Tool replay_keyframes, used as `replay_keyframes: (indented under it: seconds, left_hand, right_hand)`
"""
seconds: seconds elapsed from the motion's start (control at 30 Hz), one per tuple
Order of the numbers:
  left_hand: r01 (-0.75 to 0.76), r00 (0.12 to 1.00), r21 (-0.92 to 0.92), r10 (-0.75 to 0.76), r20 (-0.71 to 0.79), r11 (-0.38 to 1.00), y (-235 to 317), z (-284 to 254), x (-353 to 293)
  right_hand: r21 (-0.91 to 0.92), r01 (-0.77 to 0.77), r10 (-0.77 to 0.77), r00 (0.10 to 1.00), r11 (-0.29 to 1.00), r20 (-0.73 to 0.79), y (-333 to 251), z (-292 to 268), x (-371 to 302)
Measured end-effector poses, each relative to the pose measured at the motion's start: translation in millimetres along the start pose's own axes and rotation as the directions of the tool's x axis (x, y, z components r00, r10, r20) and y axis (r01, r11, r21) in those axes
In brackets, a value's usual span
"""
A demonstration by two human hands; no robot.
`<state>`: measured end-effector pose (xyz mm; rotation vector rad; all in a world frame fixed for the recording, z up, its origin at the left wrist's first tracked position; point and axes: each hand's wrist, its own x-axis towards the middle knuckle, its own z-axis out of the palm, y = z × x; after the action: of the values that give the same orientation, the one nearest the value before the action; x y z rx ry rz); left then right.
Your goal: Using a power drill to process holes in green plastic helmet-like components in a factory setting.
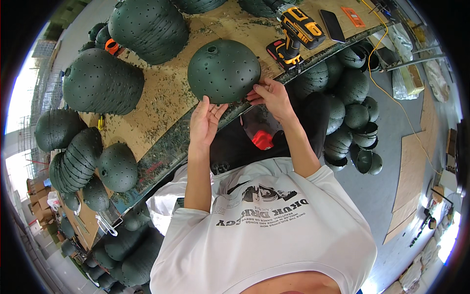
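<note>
A dark green domed shell [225, 71], dotted with small drilled holes and with a short round collar near its top, rests at the workbench's near edge. My left hand [205, 120] grips its near rim from the left, thumb on the outside and fingers below. At the rim's right side my right hand [271, 98] is closed with the thumb over the fingers, pinching the edge. Just right of the shell a yellow and black cordless drill [296, 34] lies on the bench. The shell's underside is hidden.
Stacks of nested green shells [103, 81] cover the left of the littered workbench [161, 98]. A phone [332, 26] and an orange card [353, 16] lie beyond the drill. More shells [355, 116] are piled on the floor at right, near a yellow cord [399, 102].
</note>
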<state>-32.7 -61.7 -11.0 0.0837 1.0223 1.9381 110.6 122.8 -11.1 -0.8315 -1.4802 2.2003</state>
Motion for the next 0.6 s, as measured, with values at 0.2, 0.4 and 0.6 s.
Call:
replay_keyframes:
  seconds: [0.2, 0.4, 0.6]
  left_hand:
    - [0.087, 0.996, 0.192, -0.091, 0.013, 0.977, 11.7, -0.5, -21.1]
    - [0.037, 0.975, 0.761, 0.146, -0.171, 0.647, 35.8, 18.6, -48.7]
    - [-0.347, 0.774, 0.933, 0.534, 0.339, -0.089, 31.9, 40.6, -27.8]
  right_hand:
    - [-0.035, -0.045, 0.042, 0.997, 0.998, -0.071, 1.0, -3.8, 0.8]
    - [-0.130, -0.068, 0.050, 0.989, 0.989, -0.143, -2.4, -7.3, -2.7]
    - [-0.075, -0.006, -0.004, 0.990, 0.997, -0.140, -2.3, -11.6, -12.8]
